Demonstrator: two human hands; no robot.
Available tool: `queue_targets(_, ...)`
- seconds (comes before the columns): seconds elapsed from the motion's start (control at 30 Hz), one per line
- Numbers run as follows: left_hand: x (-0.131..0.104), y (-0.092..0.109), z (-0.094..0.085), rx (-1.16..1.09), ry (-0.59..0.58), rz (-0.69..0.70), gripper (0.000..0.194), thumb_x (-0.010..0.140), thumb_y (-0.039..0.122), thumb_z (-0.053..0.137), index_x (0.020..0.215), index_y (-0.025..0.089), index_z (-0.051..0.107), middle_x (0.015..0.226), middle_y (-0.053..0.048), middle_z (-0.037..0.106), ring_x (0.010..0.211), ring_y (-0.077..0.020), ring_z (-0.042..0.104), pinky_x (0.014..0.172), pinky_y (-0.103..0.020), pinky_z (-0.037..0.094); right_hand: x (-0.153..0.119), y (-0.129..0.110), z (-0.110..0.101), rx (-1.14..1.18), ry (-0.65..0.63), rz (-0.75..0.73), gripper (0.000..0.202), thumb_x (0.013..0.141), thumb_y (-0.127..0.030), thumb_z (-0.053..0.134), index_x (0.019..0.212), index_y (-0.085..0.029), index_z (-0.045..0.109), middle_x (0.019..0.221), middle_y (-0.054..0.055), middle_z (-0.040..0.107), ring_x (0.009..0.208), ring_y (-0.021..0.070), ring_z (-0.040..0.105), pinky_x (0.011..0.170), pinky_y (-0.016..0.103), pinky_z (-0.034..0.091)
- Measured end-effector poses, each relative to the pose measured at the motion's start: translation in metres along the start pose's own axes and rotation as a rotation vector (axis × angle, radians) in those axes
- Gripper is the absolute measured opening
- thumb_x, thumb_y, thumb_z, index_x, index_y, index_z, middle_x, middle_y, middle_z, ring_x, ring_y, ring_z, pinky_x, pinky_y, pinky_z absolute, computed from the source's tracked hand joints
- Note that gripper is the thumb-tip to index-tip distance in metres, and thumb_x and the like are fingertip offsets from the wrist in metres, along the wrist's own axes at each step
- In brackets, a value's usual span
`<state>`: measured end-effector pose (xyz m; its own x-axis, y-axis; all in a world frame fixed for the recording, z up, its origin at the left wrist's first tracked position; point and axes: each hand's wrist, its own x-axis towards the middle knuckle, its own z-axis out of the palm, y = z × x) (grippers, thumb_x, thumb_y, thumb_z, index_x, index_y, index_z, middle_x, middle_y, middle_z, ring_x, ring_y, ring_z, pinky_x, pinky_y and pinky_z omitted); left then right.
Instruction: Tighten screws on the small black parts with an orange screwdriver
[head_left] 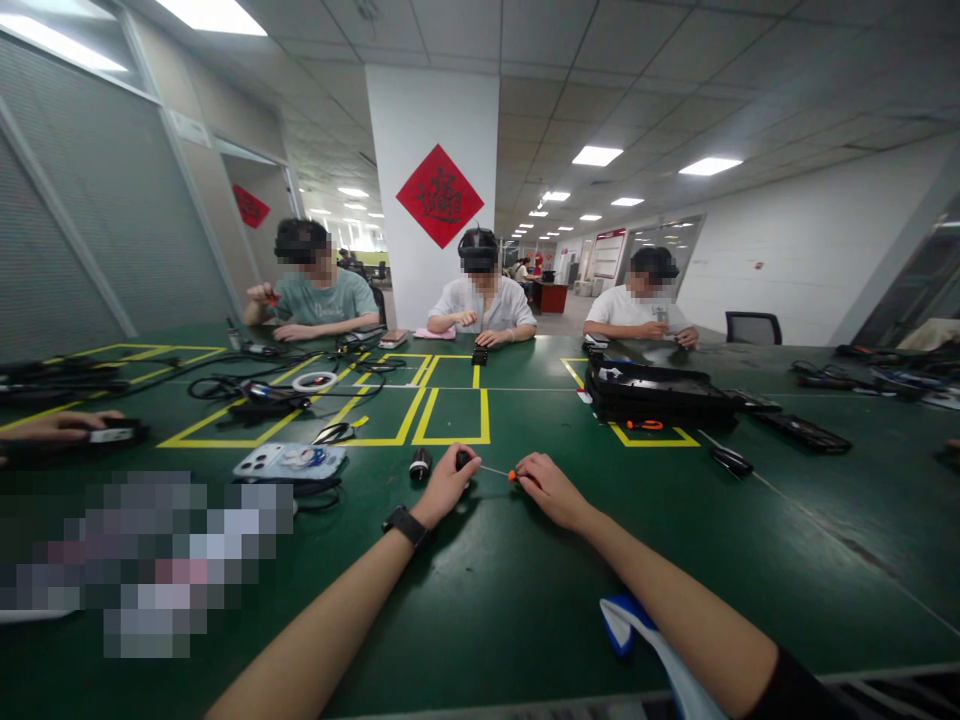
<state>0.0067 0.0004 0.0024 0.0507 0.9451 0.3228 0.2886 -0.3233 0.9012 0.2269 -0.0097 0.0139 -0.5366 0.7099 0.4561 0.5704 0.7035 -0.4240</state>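
Two bare hands meet at a screwdriver [512, 476] just over the green counter [517, 620]. The right hand [553, 490] has its fingers clamped on the orange handle; the shaft points left to a small black part [463, 461], pinched in the fingers of the left hand [446, 485]. Whether the tip touches, I cannot tell. Left of the screwdriver sit a black cylinder [420, 465] and, farther, a phone [281, 461].
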Motion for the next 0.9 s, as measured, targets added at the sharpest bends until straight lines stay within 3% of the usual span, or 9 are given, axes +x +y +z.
queue_targets(0.3, 0.0034, -0.0054, 0.0000, -0.028, 0.027, -0.007, 0.022, 0.074, 0.038, 0.051, 0.082, 0.018, 0.053, 0.067, 0.002, 0.054, 0.061, -0.0114, 0.050, 0.056, -0.022, 0.040, -0.0012, -0.0046, -0.0019, 0.020, 0.002, 0.014, 0.017, 0.083, -0.026, 0.052, 0.098, -0.019, 0.055, 0.098, 0.006, 0.054, 0.095, 0.0190, 0.045, 0.085, 0.034, 0.036)
queue_targets(0.57, 0.0033, -0.0063, 0.0008, -0.054, 0.023, -0.038, 0.023, 0.073, 0.039, 0.052, 0.081, 0.018, 0.053, 0.068, 0.002, 0.053, 0.061, -0.0107, 0.049, 0.054, -0.021, 0.040, 0.0012, 0.0017, 0.0017, 0.003, 0.008, 0.046, 0.018, 0.089, -0.024, 0.041, 0.088, -0.017, 0.058, 0.089, 0.005, 0.055, 0.089, 0.0175, 0.046, 0.082, 0.033, 0.037)
queue_targets(0.77, 0.0032, -0.0064, 0.0002, -0.045, 0.032, -0.040, 0.023, 0.073, 0.039, 0.052, 0.081, 0.018, 0.053, 0.067, 0.002, 0.053, 0.061, -0.0114, 0.050, 0.055, -0.022, 0.040, -0.0013, 0.0023, 0.0008, 0.019, 0.011, 0.018, 0.010, 0.084, -0.022, 0.050, 0.091, -0.018, 0.056, 0.092, 0.005, 0.054, 0.089, 0.0181, 0.046, 0.080, 0.033, 0.038)
queue_targets(0.9, 0.0029, -0.0066, 0.0006, -0.023, 0.041, 0.001, 0.021, 0.074, 0.037, 0.052, 0.080, 0.017, 0.053, 0.068, 0.002, 0.053, 0.062, -0.0114, 0.050, 0.057, -0.022, 0.040, -0.0022, 0.0018, 0.0019, 0.044, 0.017, 0.044, 0.017, 0.080, -0.023, 0.055, 0.096, -0.018, 0.054, 0.094, 0.005, 0.054, 0.089, 0.0182, 0.047, 0.079, 0.032, 0.039)
